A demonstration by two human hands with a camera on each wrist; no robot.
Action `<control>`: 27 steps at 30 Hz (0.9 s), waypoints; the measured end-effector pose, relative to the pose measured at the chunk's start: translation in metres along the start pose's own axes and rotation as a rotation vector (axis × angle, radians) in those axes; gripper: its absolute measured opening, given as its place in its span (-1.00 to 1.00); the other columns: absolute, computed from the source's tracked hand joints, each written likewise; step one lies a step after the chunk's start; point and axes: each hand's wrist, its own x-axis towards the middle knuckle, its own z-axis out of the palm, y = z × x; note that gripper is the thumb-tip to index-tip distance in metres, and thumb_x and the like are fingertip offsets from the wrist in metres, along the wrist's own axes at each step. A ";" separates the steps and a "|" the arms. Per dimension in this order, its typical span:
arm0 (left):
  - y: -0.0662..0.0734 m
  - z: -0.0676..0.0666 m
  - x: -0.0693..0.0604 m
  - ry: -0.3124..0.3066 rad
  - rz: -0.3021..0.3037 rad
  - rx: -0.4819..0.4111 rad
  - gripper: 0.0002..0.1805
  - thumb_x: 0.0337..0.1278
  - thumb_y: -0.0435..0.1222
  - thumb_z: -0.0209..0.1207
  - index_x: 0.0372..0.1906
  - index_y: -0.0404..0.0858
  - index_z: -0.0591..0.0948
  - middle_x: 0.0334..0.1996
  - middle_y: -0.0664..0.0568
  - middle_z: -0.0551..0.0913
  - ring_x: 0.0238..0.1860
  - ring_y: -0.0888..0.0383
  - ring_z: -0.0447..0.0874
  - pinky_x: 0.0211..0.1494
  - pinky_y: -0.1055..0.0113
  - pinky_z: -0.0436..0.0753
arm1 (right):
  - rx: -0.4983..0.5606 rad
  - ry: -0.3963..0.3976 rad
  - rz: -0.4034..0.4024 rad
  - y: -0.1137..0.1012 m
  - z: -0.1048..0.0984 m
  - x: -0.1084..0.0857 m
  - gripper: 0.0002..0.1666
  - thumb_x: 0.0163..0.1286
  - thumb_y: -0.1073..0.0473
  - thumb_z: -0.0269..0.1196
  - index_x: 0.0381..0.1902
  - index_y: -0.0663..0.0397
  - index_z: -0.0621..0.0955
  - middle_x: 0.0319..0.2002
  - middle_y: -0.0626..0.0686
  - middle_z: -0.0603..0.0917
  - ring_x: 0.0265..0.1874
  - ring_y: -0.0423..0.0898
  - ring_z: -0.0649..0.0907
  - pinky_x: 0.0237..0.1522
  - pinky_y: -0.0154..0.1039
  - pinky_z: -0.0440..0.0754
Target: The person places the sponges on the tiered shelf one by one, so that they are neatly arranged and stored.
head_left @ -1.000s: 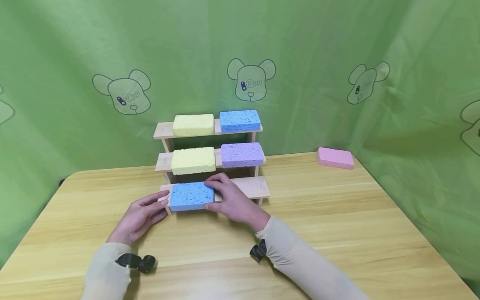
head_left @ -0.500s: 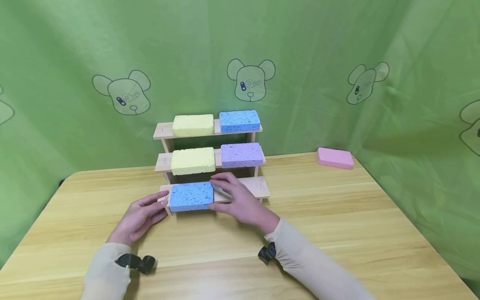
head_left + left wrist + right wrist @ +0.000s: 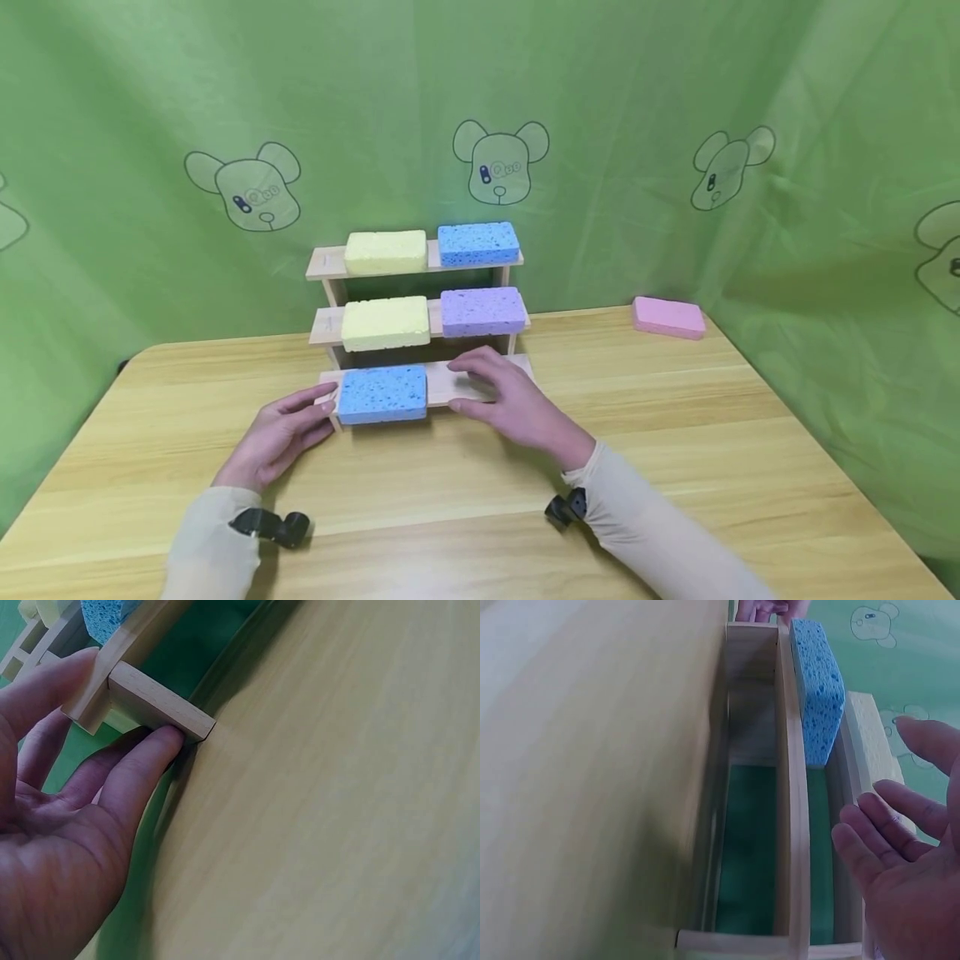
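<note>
A three-tier wooden stand (image 3: 442,385) holds several sponges. On its lowest step, at the left, lies a blue sponge (image 3: 382,393). My left hand (image 3: 276,435) holds the left end of that step; in the left wrist view its fingers (image 3: 142,769) press against the step's end and side support. My right hand (image 3: 517,404) hovers over the right part of the lowest step, apart from the blue sponge, with fingers spread and nothing between them. In the right wrist view the same hand (image 3: 907,877) shows relaxed fingers, the blue sponge (image 3: 817,690) beyond them.
On the middle step sit a yellow sponge (image 3: 386,323) and a purple sponge (image 3: 482,312). The top step bears another yellow sponge (image 3: 386,252) and a second blue sponge (image 3: 477,243). A pink sponge (image 3: 668,317) lies at the table's back right, near the green curtain (image 3: 600,167).
My right hand has let go of the blue sponge on the lowest step and drawn away to the right. The left hand and the sponge stay in place.
</note>
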 end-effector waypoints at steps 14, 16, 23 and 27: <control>0.000 -0.001 -0.001 -0.006 0.003 0.003 -0.66 0.19 -0.50 0.24 0.01 -0.13 0.70 0.01 -0.02 0.62 0.02 0.05 0.66 0.23 0.18 0.56 | -0.018 0.043 0.027 0.008 -0.024 -0.011 -0.49 0.30 0.13 0.37 0.17 0.18 0.56 0.09 -0.06 0.54 0.13 -0.05 0.52 0.29 -0.07 0.45; 0.000 0.000 -0.001 -0.005 0.005 0.001 -0.67 0.18 -0.50 0.25 -0.01 -0.12 0.71 0.01 -0.02 0.62 0.01 0.05 0.66 0.23 0.18 0.56 | -0.009 0.050 0.020 0.010 -0.028 -0.013 -0.50 0.31 0.15 0.37 0.16 0.20 0.57 0.09 -0.03 0.55 0.13 -0.05 0.53 0.29 -0.07 0.45; 0.001 0.001 -0.001 -0.007 -0.001 0.005 -0.67 0.18 -0.49 0.26 -0.01 -0.11 0.71 0.00 0.01 0.63 0.01 0.06 0.66 0.23 0.18 0.56 | 0.047 0.072 0.006 0.016 -0.039 -0.020 -0.57 0.30 0.23 0.37 0.11 0.24 0.59 0.05 0.06 0.58 0.11 0.00 0.55 0.29 -0.04 0.47; 0.000 0.000 -0.001 -0.003 0.000 0.010 -0.68 0.19 -0.49 0.25 -0.02 -0.10 0.72 0.00 0.00 0.62 0.01 0.06 0.66 0.22 0.19 0.57 | 0.067 0.083 0.001 0.020 -0.045 -0.023 -0.59 0.31 0.27 0.35 0.09 0.28 0.59 0.05 0.12 0.58 0.11 0.01 0.55 0.29 -0.03 0.47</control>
